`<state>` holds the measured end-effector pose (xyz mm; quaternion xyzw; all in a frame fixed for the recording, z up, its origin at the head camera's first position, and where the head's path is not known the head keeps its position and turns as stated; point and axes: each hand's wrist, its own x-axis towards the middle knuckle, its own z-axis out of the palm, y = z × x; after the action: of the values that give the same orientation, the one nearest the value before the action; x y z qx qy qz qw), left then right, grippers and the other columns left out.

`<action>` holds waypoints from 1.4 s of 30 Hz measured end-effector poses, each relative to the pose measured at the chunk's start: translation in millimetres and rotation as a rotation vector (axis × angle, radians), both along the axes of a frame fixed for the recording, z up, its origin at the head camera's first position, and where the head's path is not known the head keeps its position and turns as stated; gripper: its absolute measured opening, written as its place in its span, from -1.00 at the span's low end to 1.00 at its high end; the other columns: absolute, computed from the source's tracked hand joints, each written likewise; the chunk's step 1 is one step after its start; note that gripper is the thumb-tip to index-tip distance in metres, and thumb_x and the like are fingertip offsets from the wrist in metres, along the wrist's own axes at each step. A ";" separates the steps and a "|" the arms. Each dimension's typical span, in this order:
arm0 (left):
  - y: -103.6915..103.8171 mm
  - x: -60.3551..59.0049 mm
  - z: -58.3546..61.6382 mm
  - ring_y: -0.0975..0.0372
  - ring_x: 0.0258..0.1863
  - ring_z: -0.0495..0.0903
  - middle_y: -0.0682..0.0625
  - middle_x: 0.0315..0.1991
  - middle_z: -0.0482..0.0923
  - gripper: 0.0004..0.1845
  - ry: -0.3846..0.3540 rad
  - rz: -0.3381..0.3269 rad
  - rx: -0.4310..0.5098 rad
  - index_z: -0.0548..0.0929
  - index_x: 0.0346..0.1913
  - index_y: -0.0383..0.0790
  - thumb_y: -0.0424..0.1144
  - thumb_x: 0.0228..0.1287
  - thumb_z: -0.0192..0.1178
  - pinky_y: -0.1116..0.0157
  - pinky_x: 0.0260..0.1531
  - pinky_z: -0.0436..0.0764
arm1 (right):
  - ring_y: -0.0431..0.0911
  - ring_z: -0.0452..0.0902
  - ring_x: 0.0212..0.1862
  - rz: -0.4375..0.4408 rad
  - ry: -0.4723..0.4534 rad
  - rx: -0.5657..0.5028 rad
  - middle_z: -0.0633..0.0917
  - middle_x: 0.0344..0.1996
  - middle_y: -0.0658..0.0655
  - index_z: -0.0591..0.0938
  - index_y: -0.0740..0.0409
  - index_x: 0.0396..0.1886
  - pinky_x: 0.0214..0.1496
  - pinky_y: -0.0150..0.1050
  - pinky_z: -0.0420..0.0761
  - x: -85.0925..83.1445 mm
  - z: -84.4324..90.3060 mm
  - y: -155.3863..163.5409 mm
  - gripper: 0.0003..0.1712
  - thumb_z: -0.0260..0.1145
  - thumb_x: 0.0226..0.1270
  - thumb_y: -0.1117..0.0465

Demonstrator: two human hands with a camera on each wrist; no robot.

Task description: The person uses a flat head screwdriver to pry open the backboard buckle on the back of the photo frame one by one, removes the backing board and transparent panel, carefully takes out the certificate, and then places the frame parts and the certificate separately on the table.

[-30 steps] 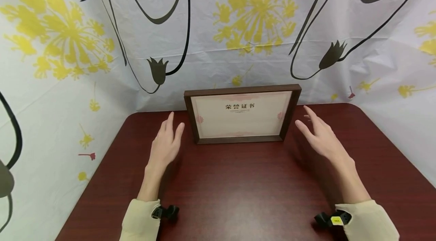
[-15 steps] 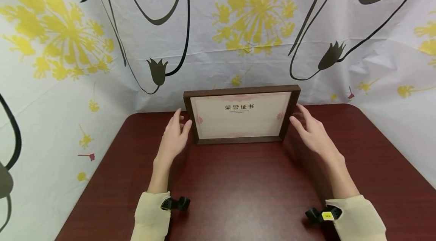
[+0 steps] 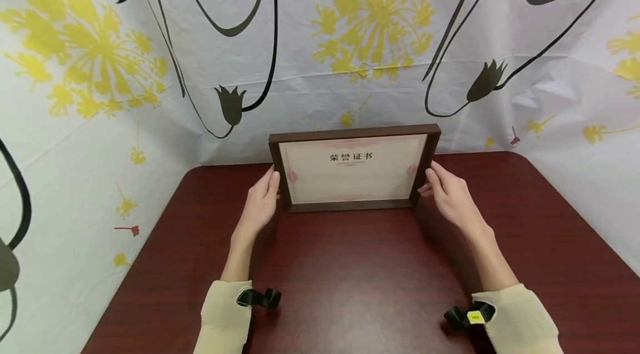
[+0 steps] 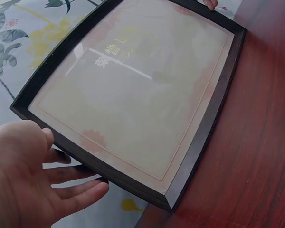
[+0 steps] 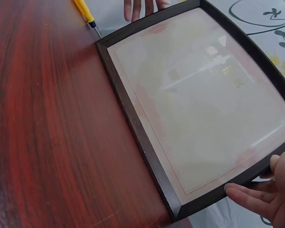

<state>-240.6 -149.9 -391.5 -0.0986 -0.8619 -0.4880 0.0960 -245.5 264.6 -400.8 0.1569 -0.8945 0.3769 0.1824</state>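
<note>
A dark brown picture frame (image 3: pixel 350 205) stands tilted back at the far side of the table, close to the patterned cloth. Behind its glass is a pale certificate (image 3: pixel 350 184) with pink ornaments and dark Chinese characters. My left hand (image 3: pixel 258 203) grips the frame's left side, thumb at the edge in the left wrist view and some fingertips behind the rim. On the opposite side my right hand (image 3: pixel 456 199) holds the right edge between thumb and fingers. The back of the frame is hidden.
A yellow-handled screwdriver (image 5: pixel 84 10) lies beyond the frame's left end in the right wrist view, hidden from the head view. The reddish-brown table (image 3: pixel 350 276) has rounded far corners. White cloth (image 3: pixel 310 65) with yellow and grey flowers hangs behind and at both sides.
Both hands have moved inward from beside the frame and now hold its left and right edges. The frame itself has hardly moved.
</note>
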 end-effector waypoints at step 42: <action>15.8 0.3 -0.2 -0.14 0.21 0.55 -0.39 0.20 0.51 -0.08 -0.192 0.044 0.217 0.21 0.50 -0.43 0.33 0.56 -0.53 -0.06 0.37 0.28 | -0.10 0.76 -0.20 0.189 -0.150 -0.786 0.71 -0.31 0.20 0.35 0.50 -0.22 -0.07 -0.30 0.68 -1.4 -6.0 -0.8 -0.51 -0.01 0.65 0.05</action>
<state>-240.3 -134.1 -391.6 -0.0217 -0.8114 -0.5831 0.0339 -247.0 263.8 -406.8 0.1288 -0.6749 0.7153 0.1274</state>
